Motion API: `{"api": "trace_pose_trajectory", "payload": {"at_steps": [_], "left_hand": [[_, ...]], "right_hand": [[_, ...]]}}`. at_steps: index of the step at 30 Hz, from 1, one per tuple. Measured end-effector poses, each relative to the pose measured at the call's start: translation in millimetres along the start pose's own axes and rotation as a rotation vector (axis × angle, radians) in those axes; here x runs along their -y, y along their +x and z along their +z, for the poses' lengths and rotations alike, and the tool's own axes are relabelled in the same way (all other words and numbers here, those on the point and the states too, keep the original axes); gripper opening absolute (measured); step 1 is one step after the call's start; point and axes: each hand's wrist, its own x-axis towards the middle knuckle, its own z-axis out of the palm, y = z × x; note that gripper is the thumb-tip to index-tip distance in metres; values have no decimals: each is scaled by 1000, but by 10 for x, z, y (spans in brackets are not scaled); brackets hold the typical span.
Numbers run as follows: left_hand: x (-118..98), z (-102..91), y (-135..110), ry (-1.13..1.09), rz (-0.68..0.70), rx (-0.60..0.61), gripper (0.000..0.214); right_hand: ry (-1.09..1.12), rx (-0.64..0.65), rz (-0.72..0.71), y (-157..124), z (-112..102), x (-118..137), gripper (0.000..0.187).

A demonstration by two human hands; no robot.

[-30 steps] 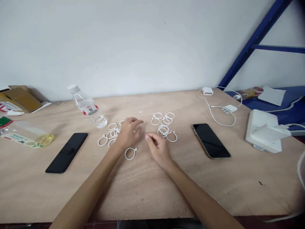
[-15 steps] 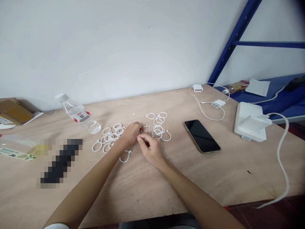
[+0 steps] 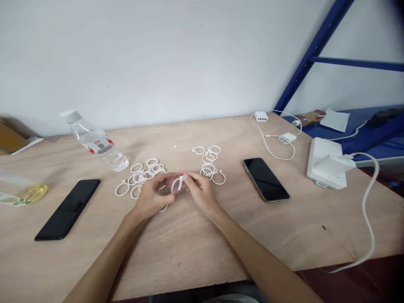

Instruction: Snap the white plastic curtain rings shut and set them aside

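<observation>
The left hand (image 3: 151, 198) was half curled, palm turned toward the right hand (image 3: 202, 193), fingers up against the left side of one white plastic ring (image 3: 176, 184). The right hand was pinching the same ring at its upper edge between thumb and fingertips, other fingers loosely bent. Ring tilted, held up off the bench (image 3: 189, 248) between both hands, just nearer the camera than the two loose ring groups.

Left group of rings (image 3: 140, 176) lay overlapping just beyond the left hand, partly behind it. One more ring (image 3: 163, 209) mostly hidden below the left hand. Right group of rings (image 3: 208, 166) lay just beyond the right hand, several overlapping.

Clear plastic water bottle (image 3: 97, 143) lay on its side left of the left group. Black phone (image 3: 67, 209) lay face up, lower left, well apart from the hands. Second phone (image 3: 266, 179), gold edge, lay right of the right group. Far right of the bench: white USB charger (image 3: 261, 116) with white cable (image 3: 271, 145), and white power strip (image 3: 322, 168) with a plug adapter (image 3: 333, 165) on it. Blue metal shelf frame (image 3: 311, 59) stood behind.
</observation>
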Motion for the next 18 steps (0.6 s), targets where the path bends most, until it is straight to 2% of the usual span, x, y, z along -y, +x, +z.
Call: {"api": "trace_pose_trajectory", "payload": {"at_steps": [3,12,18], "left_hand": [[-2,-13,-11,-70,0,30,38],[-73,-23,-1,-136,59,182,33],[-134,-19,-4,-122,63,207,31]], "right_hand": [[48,59,10,-35,17,52,28],[157,24,120,-49,2,77,23],[171,15,154,-52,8,58,23]]}}
